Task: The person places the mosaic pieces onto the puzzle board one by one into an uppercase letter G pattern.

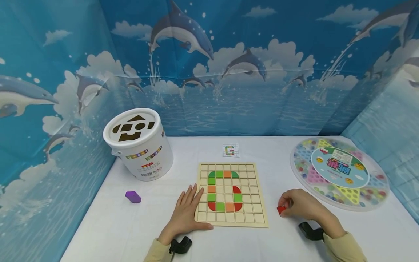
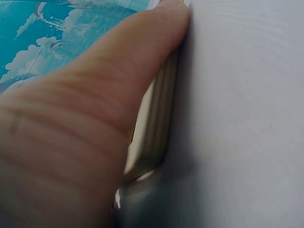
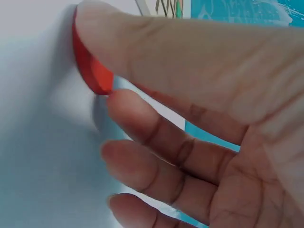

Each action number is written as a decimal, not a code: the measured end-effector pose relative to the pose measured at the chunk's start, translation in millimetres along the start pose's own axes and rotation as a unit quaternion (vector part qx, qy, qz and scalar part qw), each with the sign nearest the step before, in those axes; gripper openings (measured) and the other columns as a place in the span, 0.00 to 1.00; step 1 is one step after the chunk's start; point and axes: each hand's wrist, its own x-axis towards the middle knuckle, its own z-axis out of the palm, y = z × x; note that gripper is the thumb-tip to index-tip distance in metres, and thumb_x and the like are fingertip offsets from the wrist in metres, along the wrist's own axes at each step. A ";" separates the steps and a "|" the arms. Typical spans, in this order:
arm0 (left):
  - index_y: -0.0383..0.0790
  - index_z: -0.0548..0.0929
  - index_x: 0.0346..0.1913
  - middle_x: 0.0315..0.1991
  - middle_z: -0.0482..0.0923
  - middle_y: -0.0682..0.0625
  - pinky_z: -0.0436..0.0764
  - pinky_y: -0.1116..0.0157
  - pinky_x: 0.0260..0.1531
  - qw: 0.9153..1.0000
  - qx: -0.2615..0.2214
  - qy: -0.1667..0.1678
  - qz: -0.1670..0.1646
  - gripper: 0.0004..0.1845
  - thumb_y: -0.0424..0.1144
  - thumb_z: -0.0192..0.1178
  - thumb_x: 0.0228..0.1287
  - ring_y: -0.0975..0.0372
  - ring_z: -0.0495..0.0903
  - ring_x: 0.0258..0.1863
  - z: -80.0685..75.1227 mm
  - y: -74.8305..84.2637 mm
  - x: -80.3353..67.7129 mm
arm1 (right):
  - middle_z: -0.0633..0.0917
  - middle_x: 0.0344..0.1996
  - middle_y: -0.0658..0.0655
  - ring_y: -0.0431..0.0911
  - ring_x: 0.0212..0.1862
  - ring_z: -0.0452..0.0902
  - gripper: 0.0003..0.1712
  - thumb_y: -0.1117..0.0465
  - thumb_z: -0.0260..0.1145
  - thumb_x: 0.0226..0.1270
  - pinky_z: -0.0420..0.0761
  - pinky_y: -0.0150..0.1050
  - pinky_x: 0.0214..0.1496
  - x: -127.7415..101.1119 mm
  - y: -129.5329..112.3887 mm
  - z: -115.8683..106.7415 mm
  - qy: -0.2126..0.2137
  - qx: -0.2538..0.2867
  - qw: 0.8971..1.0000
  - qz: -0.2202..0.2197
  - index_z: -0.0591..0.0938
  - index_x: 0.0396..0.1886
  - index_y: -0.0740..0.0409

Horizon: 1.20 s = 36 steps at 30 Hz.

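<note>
A wooden grid board (image 1: 250, 199) lies flat on the white table, bearing green, orange and red pieces set in a G-like outline. My left hand (image 1: 186, 213) rests at its lower left corner, fingers straight and thumb spread along the front edge. The left wrist view shows that thumb (image 2: 137, 52) against the board's side (image 2: 159, 118). Right of the board, my right hand (image 1: 302, 205) pinches a small red block (image 1: 280, 210) low over the table. In the right wrist view the thumb partly hides the red block (image 3: 90, 69), which has a curved edge.
Behind the board lies a small card (image 1: 230, 150) printed with a coloured G. A white bucket (image 1: 148, 160) with shaped holes in its lid stands at the back left, a purple block (image 1: 133, 197) in front of it. A round marble game board (image 1: 340, 171) lies at the right.
</note>
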 end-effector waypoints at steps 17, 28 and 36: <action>0.39 0.52 0.74 0.75 0.42 0.40 0.40 0.47 0.66 1.000 0.004 0.016 0.012 0.63 0.70 0.67 0.40 0.49 0.39 0.73 -0.3 0.8 -1.2 | 0.72 0.19 0.48 0.40 0.23 0.65 0.17 0.57 0.79 0.45 0.66 0.33 0.23 2.7 9.6 4.6 -0.011 0.055 0.998 -0.022 0.77 0.27 0.54; 0.41 0.50 0.75 0.75 0.40 0.42 0.38 0.50 0.67 1.000 0.003 0.011 0.005 0.64 0.71 0.66 0.40 0.51 0.37 0.73 0.5 -1.1 -0.6 | 0.76 0.19 0.46 0.36 0.22 0.66 0.08 0.57 0.74 0.55 0.67 0.30 0.23 14.6 4.9 14.6 -0.002 0.101 0.992 -0.077 0.83 0.31 0.54; 0.40 0.51 0.75 0.75 0.41 0.42 0.38 0.49 0.67 1.000 0.005 0.014 0.009 0.64 0.71 0.66 0.40 0.50 0.38 0.73 0.7 -0.4 -0.9 | 0.77 0.18 0.47 0.38 0.20 0.64 0.09 0.58 0.77 0.49 0.65 0.31 0.22 34.1 -17.0 24.4 0.041 0.118 0.991 -0.055 0.83 0.27 0.51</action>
